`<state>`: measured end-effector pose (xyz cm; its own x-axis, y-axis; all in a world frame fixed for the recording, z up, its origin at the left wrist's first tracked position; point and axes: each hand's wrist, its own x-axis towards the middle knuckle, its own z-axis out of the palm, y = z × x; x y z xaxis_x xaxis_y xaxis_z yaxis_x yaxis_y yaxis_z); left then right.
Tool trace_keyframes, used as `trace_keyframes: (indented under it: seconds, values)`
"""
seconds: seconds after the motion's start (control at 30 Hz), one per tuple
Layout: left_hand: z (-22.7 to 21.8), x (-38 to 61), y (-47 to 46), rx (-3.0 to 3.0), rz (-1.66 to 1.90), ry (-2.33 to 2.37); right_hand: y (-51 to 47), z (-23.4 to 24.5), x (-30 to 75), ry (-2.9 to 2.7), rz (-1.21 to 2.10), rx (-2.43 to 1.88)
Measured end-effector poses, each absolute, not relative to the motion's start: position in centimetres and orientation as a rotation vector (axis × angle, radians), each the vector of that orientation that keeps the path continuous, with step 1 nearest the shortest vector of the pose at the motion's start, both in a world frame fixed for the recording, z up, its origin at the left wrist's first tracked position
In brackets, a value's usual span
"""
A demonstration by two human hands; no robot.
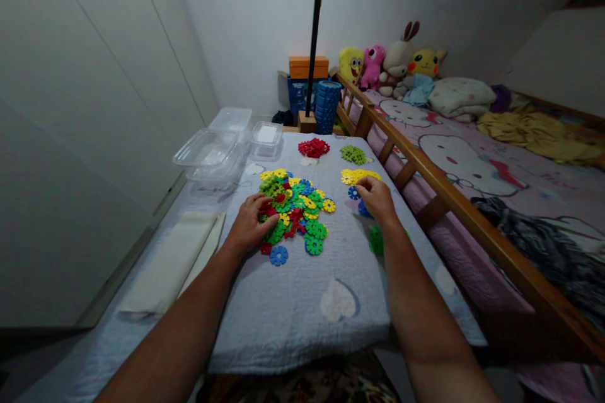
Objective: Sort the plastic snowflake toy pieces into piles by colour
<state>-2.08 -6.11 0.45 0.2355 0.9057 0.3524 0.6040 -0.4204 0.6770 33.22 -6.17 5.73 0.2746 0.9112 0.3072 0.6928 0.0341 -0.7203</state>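
Note:
A mixed heap of flat plastic snowflake pieces [295, 208] in green, yellow, red and blue lies on a pale quilted cloth [302, 302]. My left hand [253, 223] rests on the heap's left edge, fingers curled over some pieces. My right hand [375, 197] sits at the near edge of a small yellow pile [357, 175], fingertips pinched on a piece there. Under it lie a few blue pieces [355, 194]. A red pile [314, 147] and a light green pile [353, 153] lie farther back. A dark green pile [377, 240] shows beside my right forearm.
Clear plastic boxes [212, 154] and lids [267, 138] stand at the back left. A folded white cloth [172, 261] lies left. A wooden bed rail [425, 170] runs along the right, with stuffed toys [392, 66] behind. A black pole [314, 31] rises at the back.

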Motion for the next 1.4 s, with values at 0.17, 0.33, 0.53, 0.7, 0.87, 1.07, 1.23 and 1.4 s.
trace_keyframes:
  seconds: [0.17, 0.33, 0.53, 0.7, 0.87, 1.07, 1.23, 1.4]
  values:
    - [0.5, -2.2, -6.1, 2.117, 1.015, 1.397, -7.6, 5.6, 37.8, -1.288, 0.218, -1.843]
    - [0.6, -2.3, -6.1, 2.106, 1.015, 1.399, -8.4, 4.6, 39.9, -1.184, 0.222, -1.987]
    - [0.7, -2.3, -6.1, 2.097, 0.989, 1.405, -8.3, 3.3, 40.4, -1.215, 0.108, -2.156]
    - [0.8, -2.3, -6.1, 2.105, 0.989, 1.411, -8.2, 2.6, 40.7, -1.224, 0.037, -2.226]
    - [0.7, -2.3, -6.2, 2.101, 0.995, 1.412, -7.6, 2.9, 37.9, -1.393, 0.017, -2.047]
    - [0.7, -2.3, -6.2, 2.087, 0.993, 1.413, -7.3, 3.0, 30.2, -1.93, 0.234, -1.704]
    - [0.8, -2.3, -6.2, 2.091, 0.989, 1.411, -7.8, 2.8, 27.6, -2.161, 0.258, -1.751]
    - [0.8, -2.3, -6.2, 2.111, 0.985, 1.406, -7.9, 2.6, 27.6, -2.157, 0.247, -1.791]
